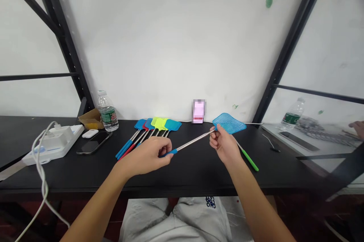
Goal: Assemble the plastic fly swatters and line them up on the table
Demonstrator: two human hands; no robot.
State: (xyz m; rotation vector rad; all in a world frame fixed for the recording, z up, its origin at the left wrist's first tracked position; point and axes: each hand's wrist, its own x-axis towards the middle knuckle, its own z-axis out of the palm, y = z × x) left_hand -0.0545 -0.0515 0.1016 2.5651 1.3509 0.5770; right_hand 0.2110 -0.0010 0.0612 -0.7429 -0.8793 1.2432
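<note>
Above the black table I hold a blue fly swatter (196, 142) between both hands, its metal rod stretched across from left to right. My left hand (152, 154) is closed around the blue handle. The fingers of my right hand (224, 143) pinch the rod where it meets the blue mesh head. Behind my right wrist lies another swatter with a green handle (250, 160); its head is hidden. Beyond my left hand several swatters (159, 123) with blue, red and yellow-green heads lie side by side, their handles partly covered by my hand.
At the left are a white power strip (61, 147) with cables, a phone (94, 143), a white earbud case (90, 134), a cardboard box (91, 119) and a water bottle (108, 113). A lit phone (198, 111) leans against the wall. A short black-tipped cable (274, 150) lies right.
</note>
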